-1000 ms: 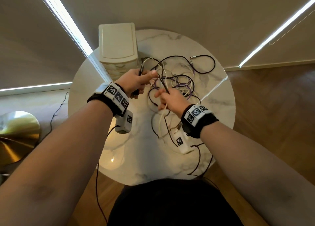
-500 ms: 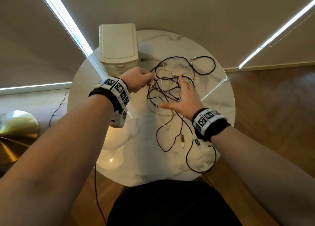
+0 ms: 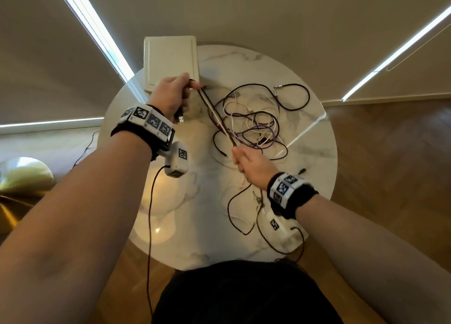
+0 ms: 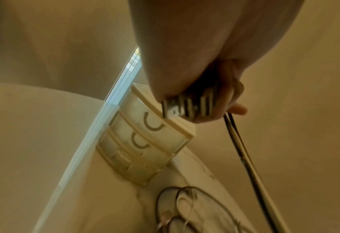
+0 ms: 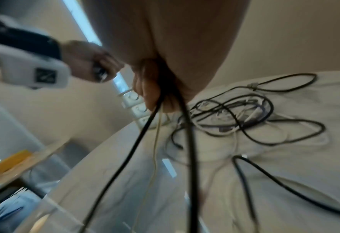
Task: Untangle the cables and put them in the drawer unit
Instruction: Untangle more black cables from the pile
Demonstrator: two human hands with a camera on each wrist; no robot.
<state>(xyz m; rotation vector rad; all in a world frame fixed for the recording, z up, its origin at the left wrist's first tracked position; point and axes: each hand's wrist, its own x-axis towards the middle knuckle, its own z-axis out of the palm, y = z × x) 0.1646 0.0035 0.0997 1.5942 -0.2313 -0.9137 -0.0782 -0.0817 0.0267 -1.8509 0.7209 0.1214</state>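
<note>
A tangle of black, white and purple cables (image 3: 253,123) lies on the round marble table (image 3: 305,177). My left hand (image 3: 170,96) is raised in front of the cream drawer unit (image 3: 169,59) and grips the plug ends (image 4: 187,107) of a few cables. These cables (image 3: 216,114) run taut, down and to the right, to my right hand (image 3: 246,160), which grips them above the table. Below my right hand the black cables (image 5: 137,149) hang slack. The drawers (image 4: 145,141) are closed.
A black cable loop (image 3: 292,96) lies at the far right of the pile. Slack cable (image 3: 241,213) trails toward the table's near edge. Wood floor (image 3: 390,177) surrounds the table, and a gold rounded object (image 3: 22,177) sits at the left.
My left hand has lifted the plug ends up toward the drawer unit. My right hand, open over the pile half a second ago, now grips the strands and has pulled them taut.
</note>
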